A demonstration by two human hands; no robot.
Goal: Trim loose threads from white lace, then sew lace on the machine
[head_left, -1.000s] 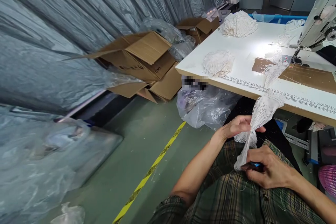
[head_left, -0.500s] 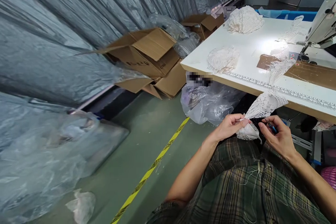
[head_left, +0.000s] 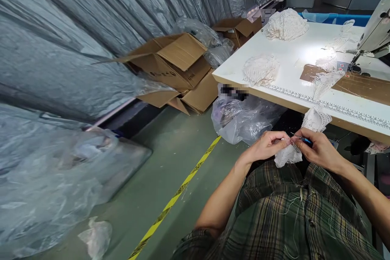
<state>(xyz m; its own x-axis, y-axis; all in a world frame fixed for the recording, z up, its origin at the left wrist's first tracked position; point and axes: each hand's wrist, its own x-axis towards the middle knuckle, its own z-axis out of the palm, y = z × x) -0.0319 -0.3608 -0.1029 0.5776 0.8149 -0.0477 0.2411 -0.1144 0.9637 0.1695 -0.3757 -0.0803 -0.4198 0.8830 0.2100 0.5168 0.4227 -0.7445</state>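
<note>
Both hands have drawn together since half a second ago, and they now meet in front of the person's plaid-clothed lap (head_left: 289, 215), just below the table's front edge. The left hand (head_left: 268, 146) pinches a white lace strip (head_left: 288, 155) between thumb and fingertips. The right hand (head_left: 317, 150) is closed around small blue-handled thread snips (head_left: 301, 139), whose thin tip points at the lace right where the left fingertips hold it. From the hands, the lace strip runs up over the edge of the white table (head_left: 292, 50) towards a sewing machine (head_left: 376, 28) at the far right. Two loose heaps of lace (head_left: 261, 69) sit further left on the table. Beneath the table lies a clear plastic bag (head_left: 243, 115), with open cardboard boxes (head_left: 173, 61) beyond it on the green floor.
</note>
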